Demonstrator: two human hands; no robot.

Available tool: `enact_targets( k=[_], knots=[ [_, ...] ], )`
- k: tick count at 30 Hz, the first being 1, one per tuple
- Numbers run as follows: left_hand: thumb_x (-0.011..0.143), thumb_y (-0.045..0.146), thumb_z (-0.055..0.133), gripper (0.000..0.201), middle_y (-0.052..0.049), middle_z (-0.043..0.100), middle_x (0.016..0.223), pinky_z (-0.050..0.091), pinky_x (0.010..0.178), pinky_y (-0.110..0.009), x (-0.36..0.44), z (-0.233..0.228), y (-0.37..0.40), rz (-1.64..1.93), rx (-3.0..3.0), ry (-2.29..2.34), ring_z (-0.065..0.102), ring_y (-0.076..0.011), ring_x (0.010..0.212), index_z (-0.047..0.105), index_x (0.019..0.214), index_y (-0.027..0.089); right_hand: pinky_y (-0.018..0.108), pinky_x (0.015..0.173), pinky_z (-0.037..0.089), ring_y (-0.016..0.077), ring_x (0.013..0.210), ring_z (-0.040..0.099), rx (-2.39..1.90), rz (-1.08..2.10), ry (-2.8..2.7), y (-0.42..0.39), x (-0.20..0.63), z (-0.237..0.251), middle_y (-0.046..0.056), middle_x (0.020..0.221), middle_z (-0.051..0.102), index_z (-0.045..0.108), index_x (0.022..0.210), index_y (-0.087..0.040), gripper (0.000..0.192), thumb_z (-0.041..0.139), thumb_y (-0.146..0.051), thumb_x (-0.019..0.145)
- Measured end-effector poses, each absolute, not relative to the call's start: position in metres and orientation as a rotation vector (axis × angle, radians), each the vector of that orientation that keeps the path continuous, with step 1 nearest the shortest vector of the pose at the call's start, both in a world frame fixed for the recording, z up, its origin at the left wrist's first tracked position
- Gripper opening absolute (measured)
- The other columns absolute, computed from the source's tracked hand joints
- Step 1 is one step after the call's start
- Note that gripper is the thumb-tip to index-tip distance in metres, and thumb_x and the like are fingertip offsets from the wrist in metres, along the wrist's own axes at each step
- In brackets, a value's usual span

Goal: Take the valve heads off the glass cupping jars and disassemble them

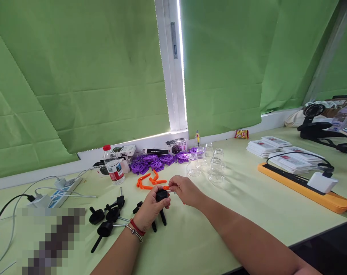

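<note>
My left hand (150, 209) is closed around a black round-headed part (161, 195), from which a thin metal rod sticks out to the right. Pinched in the fingers of my right hand (187, 190) is a small orange piece (166, 188), held against the top of the black part. Below my left hand, black stems point toward the table's front; the hand partly hides them. Several similar black parts with rods (105, 229) lie to the left. Just beyond my hands are several loose orange clips (146, 187).
Behind lie purple openwork pieces (145, 163), a water bottle (114, 168) and clear jars (216, 172). An orange power strip (299, 187) and stacked white packets (295, 164) occupy the right. A white power strip (66, 191) with cables is at left, near a blurred patch.
</note>
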State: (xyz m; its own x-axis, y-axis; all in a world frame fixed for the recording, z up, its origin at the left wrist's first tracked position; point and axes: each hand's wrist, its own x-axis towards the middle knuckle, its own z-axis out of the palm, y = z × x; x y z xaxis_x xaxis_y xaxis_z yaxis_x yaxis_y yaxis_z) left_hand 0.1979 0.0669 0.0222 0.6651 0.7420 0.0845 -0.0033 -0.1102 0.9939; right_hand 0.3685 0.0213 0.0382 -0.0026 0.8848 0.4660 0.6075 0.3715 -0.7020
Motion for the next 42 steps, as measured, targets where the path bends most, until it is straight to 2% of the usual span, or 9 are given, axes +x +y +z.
enact_targets(
  k=[7, 11, 18, 22, 26, 29, 34, 38, 42],
  knots=[
    [0.070, 0.029, 0.072, 0.042, -0.002, 0.054, 0.094, 0.046, 0.071, -0.028, 0.201, 0.018, 0.068, 0.726, 1.583, 0.556, 0.051, -0.0105, 0.072, 0.051, 0.105, 0.020, 0.024, 0.065, 0.040, 0.0124, 0.071, 0.051, -1.259, 0.382, -1.775, 0.019, 0.363, 0.036, 0.001, 0.078, 0.057, 0.054, 0.075, -0.018, 0.012, 0.050, -0.008, 0.081],
    [0.069, 0.031, 0.072, 0.044, 0.000, 0.054, 0.089, 0.043, 0.067, -0.025, 0.200, 0.015, 0.070, 0.746, 1.599, 0.584, 0.049, -0.0099, 0.071, 0.051, 0.106, 0.020, 0.024, 0.065, 0.041, 0.0126, 0.072, 0.051, -1.227, 0.346, -1.809, 0.019, 0.362, 0.034, 0.001, 0.078, 0.056, 0.052, 0.076, -0.018, 0.013, 0.048, -0.008, 0.082],
    [0.070, 0.030, 0.073, 0.041, -0.003, 0.057, 0.100, 0.041, 0.078, -0.026, 0.201, 0.015, 0.068, 0.804, 1.593, 0.542, 0.052, -0.0140, 0.088, 0.053, 0.105, 0.020, 0.026, 0.071, 0.044, 0.0139, 0.077, 0.053, -1.143, 0.288, -1.867, 0.018, 0.361, 0.032, 0.003, 0.082, 0.059, 0.056, 0.082, -0.018, 0.016, 0.043, -0.010, 0.086],
    [0.079, 0.047, 0.060, 0.035, -0.003, 0.056, 0.089, 0.040, 0.063, -0.024, 0.203, 0.018, 0.064, 0.837, 1.424, 0.534, 0.048, -0.0115, 0.071, 0.057, 0.099, 0.019, 0.028, 0.082, 0.045, 0.0156, 0.091, 0.056, -1.074, 0.303, -1.898, 0.013, 0.361, 0.037, 0.005, 0.094, 0.063, 0.061, 0.092, -0.019, 0.022, 0.040, -0.014, 0.090],
    [0.083, 0.061, 0.043, 0.048, -0.003, 0.056, 0.082, 0.040, 0.059, -0.026, 0.204, 0.018, 0.063, 0.885, 1.243, 0.510, 0.045, -0.0113, 0.063, 0.058, 0.095, 0.017, 0.031, 0.088, 0.046, 0.0164, 0.099, 0.057, -1.039, 0.330, -1.919, 0.010, 0.360, 0.042, 0.006, 0.104, 0.064, 0.063, 0.102, -0.020, 0.027, 0.038, -0.016, 0.092],
    [0.086, 0.056, 0.043, 0.042, -0.001, 0.054, 0.078, 0.039, 0.058, -0.025, 0.205, 0.017, 0.064, 0.881, 1.243, 0.509, 0.044, -0.0107, 0.062, 0.058, 0.095, 0.018, 0.031, 0.092, 0.045, 0.0162, 0.103, 0.057, -1.012, 0.343, -1.926, 0.009, 0.360, 0.041, 0.006, 0.108, 0.064, 0.064, 0.104, -0.020, 0.028, 0.039, -0.015, 0.091],
    [0.082, 0.044, 0.053, 0.028, 0.000, 0.052, 0.079, 0.040, 0.054, -0.024, 0.204, 0.019, 0.065, 0.913, 1.242, 0.543, 0.045, -0.0107, 0.063, 0.060, 0.086, 0.018, 0.032, 0.097, 0.044, 0.0161, 0.110, 0.055, -0.995, 0.344, -1.949, 0.010, 0.359, 0.038, 0.007, 0.114, 0.063, 0.063, 0.108, -0.020, 0.030, 0.039, -0.015, 0.091],
    [0.081, 0.043, 0.054, 0.028, -0.001, 0.055, 0.073, 0.038, 0.052, -0.025, 0.196, 0.025, 0.075, 1.014, 1.218, 0.600, 0.047, -0.0113, 0.058, 0.060, 0.086, 0.017, 0.037, 0.102, 0.041, 0.0184, 0.121, 0.048, -1.060, 0.261, -1.868, 0.010, 0.361, 0.036, 0.010, 0.129, 0.054, 0.056, 0.122, -0.020, 0.035, 0.039, -0.017, 0.091],
    [0.077, 0.039, 0.057, 0.024, 0.000, 0.058, 0.068, 0.037, 0.051, -0.024, 0.185, 0.033, 0.090, 1.225, 1.053, 0.657, 0.047, -0.0098, 0.053, 0.057, 0.082, 0.015, 0.042, 0.101, 0.040, 0.0215, 0.120, 0.048, -1.152, 0.124, -1.684, 0.014, 0.366, 0.033, 0.011, 0.129, 0.053, 0.056, 0.119, -0.020, 0.034, 0.041, -0.016, 0.089]
  ],
)
